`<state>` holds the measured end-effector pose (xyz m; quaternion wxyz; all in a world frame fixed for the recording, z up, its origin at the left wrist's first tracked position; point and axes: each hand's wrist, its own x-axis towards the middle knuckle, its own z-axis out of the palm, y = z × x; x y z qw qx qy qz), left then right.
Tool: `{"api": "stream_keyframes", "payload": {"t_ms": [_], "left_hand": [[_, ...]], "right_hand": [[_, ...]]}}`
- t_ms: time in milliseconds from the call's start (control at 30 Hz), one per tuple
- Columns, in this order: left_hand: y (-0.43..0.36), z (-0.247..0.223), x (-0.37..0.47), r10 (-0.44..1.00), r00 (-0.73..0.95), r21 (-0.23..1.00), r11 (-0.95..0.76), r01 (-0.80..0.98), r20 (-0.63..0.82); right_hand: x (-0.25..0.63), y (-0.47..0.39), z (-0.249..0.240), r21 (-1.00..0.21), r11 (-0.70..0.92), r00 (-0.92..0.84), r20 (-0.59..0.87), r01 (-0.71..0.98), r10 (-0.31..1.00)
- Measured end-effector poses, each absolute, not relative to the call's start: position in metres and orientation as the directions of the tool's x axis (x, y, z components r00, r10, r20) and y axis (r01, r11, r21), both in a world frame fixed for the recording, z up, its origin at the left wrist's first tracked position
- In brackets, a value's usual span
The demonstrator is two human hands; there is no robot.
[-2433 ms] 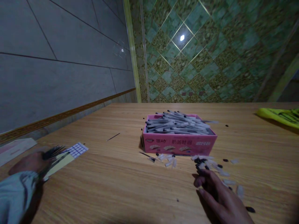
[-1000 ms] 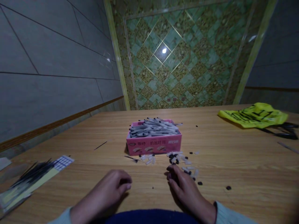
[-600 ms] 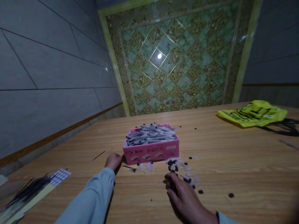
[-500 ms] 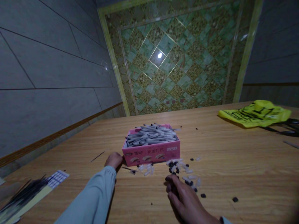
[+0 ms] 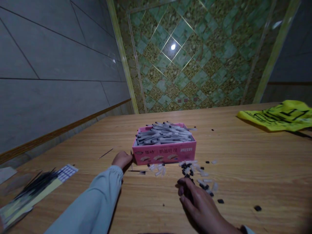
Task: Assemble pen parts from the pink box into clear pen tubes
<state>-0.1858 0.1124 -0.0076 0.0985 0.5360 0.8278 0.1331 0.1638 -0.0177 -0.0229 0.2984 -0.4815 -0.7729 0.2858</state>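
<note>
A: Head view is showing the pink box point(image 5: 163, 152) sitting mid-bench, heaped with pen barrels point(image 5: 163, 134). The left hand point(image 5: 122, 160) is resting against its near-left corner, arm stretched forward in a pale sleeve point(image 5: 97, 201).

B: Is it gripping the box?

A: I cannot tell; the fingers are curling loosely at the corner, touching it, but whether they are pinching anything is hidden.

B: And the right hand point(image 5: 197, 204)?

A: It is lying palm-down on the bench point(image 5: 243, 169), fingers bent narrow over the near edge of the caps point(image 5: 195, 172), clear and black ones scattered just in front of the box. Whether one is held is hidden.

B: How should that be handled?

A: I'd judge the box wants steadying flat, not tipped, since the barrels are piled above the rim. The caps are tiny, so fingertips are working better than the whole palm.

B: Anything else around?

A: Thin refills point(image 5: 34, 185) are lying on a card far left, and a yellow bag point(image 5: 280, 115) far right.
</note>
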Motion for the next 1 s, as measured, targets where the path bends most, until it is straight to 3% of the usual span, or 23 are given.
{"api": "stream_keyframes", "payload": {"t_ms": [333,567,767,1000], "left_hand": [[0.115,0.003,-0.181,0.902,-0.385,0.131,0.413,0.901,-0.195],[0.075,0.008,-0.181,0.935,-0.302,0.018,0.311,0.95,-0.188],[0.036,0.007,-0.174,0.984,-0.153,0.052,0.158,0.986,-0.088],[-0.002,0.007,-0.181,0.995,-0.064,0.107,0.072,0.992,-0.075]], "right_hand": [[0.166,-0.018,-0.02,-0.731,0.402,-0.389,0.201,0.551,0.899],[0.167,-0.018,-0.024,-0.721,0.392,-0.38,0.191,0.571,0.905],[0.166,-0.018,-0.021,-0.709,0.417,-0.4,0.204,0.569,0.893],[0.166,-0.018,-0.022,-0.706,0.412,-0.397,0.199,0.576,0.896]]}}
